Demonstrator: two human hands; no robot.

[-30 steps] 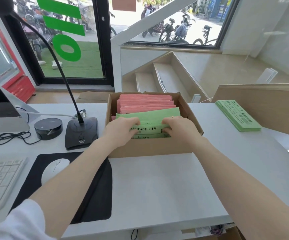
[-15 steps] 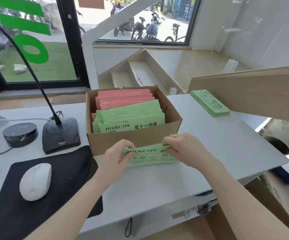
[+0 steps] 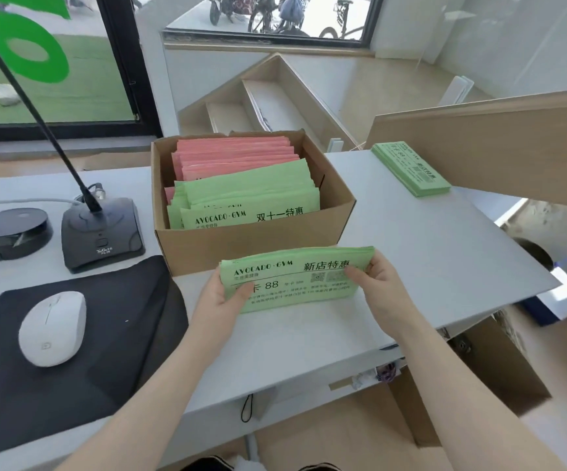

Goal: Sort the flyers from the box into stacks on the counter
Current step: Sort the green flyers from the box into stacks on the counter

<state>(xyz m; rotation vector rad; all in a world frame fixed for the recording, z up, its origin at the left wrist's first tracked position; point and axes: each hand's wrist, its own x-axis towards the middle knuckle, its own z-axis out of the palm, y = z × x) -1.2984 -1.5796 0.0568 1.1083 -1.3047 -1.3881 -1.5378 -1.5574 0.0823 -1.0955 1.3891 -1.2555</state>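
Just in front of box (image 3: 255,243), left hand (image 3: 219,297) & right hand (image 3: 375,283) pinch green flyer bundle (image 3: 295,280) by its ends.

Two bare forearms enter from the bottom edge, no sleeves showing on either. Left hand (image 3: 219,294) and right hand (image 3: 379,287): no gloves, no watch or bracelet at either wrist. Fingernails short and plain where visible. Rings cannot be made out.

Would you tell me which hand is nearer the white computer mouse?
Left. The left hand is just right of the white computer mouse; the right hand is farther right.
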